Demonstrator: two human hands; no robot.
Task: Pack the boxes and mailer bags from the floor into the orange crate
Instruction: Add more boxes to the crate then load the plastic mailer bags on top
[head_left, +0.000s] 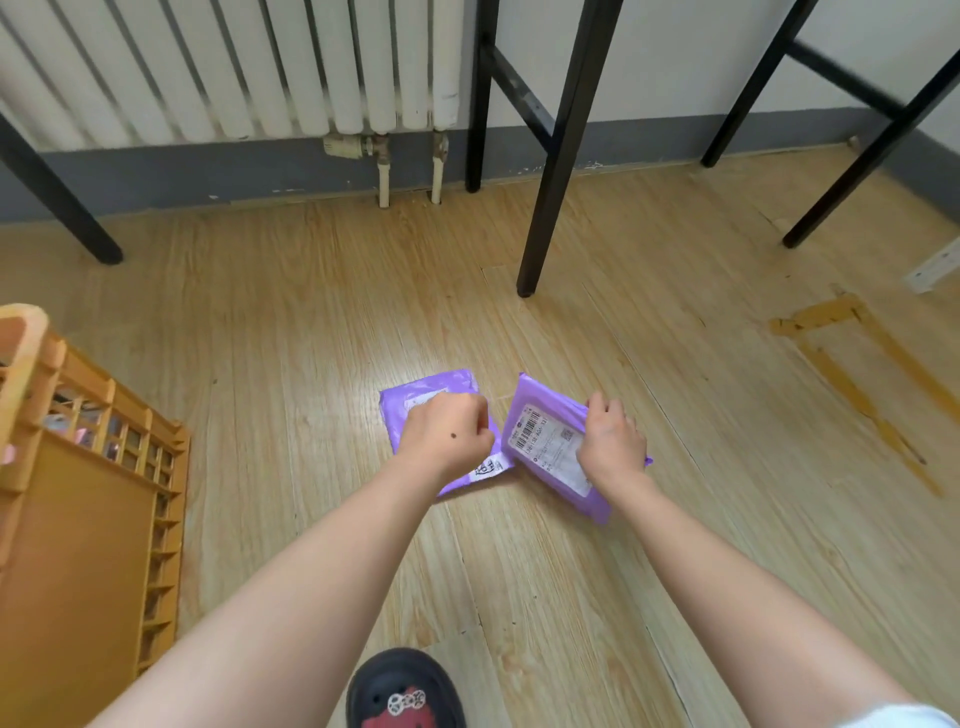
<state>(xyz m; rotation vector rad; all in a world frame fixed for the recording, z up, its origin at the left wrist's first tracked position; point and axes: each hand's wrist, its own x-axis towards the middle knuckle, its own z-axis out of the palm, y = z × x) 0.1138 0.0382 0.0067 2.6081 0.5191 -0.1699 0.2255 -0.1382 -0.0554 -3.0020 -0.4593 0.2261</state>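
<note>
A left purple plastic mailer bag (415, 388) and a right purple plastic mailer bag (545, 452) with a white barcode label sit just beside each other on the light wooden plank floor (311, 338). The left hand (444, 431) grasps the left one with curled fingers, while the right hand (613, 444) grips the right one's outer edge, its labelled face tilted up. The orange plastic lattice crate (88, 509) stands well apart, to their left.

Indoor room: radiator (234, 67), wood-look floor (311, 312), table legs (561, 156).
</note>
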